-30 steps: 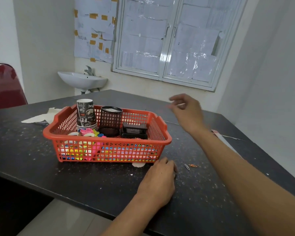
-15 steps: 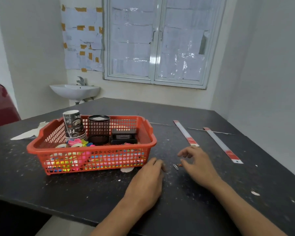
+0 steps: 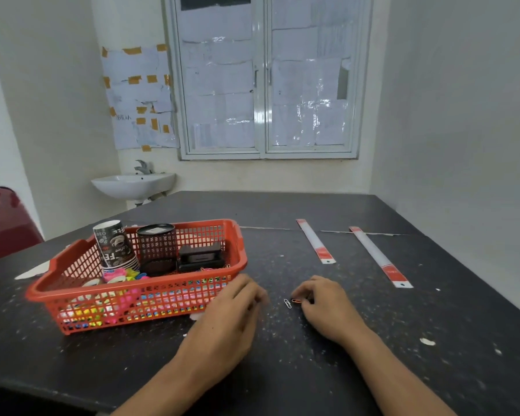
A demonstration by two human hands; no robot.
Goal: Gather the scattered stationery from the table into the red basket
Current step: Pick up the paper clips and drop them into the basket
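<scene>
The red basket (image 3: 237, 244) stands on the black table (image 3: 282, 370) at the left. It holds a stack of paper cups (image 3: 113, 244), a black mesh pen holder (image 3: 156, 244), a black box (image 3: 200, 256) and colourful small items. My left hand (image 3: 225, 322) rests palm down by the basket's right front corner, holding nothing. My right hand (image 3: 327, 307) is curled on the table, its thumb and fingertips pinched on an orange paper clip (image 3: 296, 301). A silver paper clip (image 3: 287, 303) lies just left of it. Two white rulers with red ends (image 3: 314, 241) (image 3: 379, 256) lie farther back.
A white sink (image 3: 132, 183) hangs on the wall behind the table, and a dark red chair (image 3: 3, 223) stands at the left. Scraps of white paper (image 3: 33, 273) lie behind the basket. The wall runs close along the table's right side.
My right hand came down from above the basket's right side to the table and closed its fingertips on the orange paper clip. My left hand stayed by the basket. The view shifted right.
</scene>
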